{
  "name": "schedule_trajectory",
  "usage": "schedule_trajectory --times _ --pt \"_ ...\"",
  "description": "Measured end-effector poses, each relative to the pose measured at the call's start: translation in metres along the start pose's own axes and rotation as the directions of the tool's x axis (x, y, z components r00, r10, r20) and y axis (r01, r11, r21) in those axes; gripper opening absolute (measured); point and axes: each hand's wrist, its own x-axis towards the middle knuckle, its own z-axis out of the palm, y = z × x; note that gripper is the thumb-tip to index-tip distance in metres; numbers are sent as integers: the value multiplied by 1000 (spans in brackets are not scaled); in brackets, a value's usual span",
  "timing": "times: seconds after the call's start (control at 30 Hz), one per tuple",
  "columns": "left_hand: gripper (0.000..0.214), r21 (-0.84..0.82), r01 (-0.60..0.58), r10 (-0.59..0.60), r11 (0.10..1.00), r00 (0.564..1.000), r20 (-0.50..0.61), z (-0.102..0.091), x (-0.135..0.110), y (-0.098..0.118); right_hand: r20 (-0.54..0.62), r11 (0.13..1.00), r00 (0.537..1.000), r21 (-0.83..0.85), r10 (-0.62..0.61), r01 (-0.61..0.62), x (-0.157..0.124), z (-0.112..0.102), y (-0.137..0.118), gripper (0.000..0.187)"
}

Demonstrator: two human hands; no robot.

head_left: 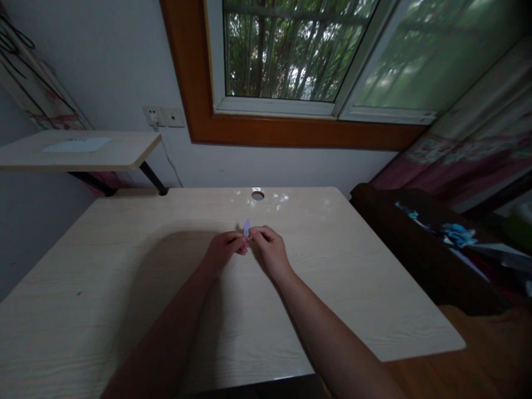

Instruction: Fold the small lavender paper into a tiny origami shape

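Note:
A small, pale purple piece that looks like folded paper [246, 226] stands up between my two hands, over the middle of the desk. My left hand [226, 249] pinches its lower end from the left, thumb against the fingers. From the right, the fingertips of my right hand [268, 242] are closed on its edge. Much of the piece's lower part is hidden behind the fingers. Both forearms reach in from the near edge of the light wood desk [332, 266].
A raised shelf [124, 158] with a white sheet [77, 145] stands at the back left on black legs. A round cable hole [257, 195] is near the desk's back edge. Behind are a window and wall sockets [163, 117]. Right of the desk, a dark brown piece of furniture [407, 244] holds cloths.

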Motion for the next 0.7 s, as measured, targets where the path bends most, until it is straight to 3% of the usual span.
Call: schedule_trajectory --times 0.7 --pt "15 15 -39 39 999 999 20 -1 3 -7 17 999 999 17 30 -30 1 0 2 24"
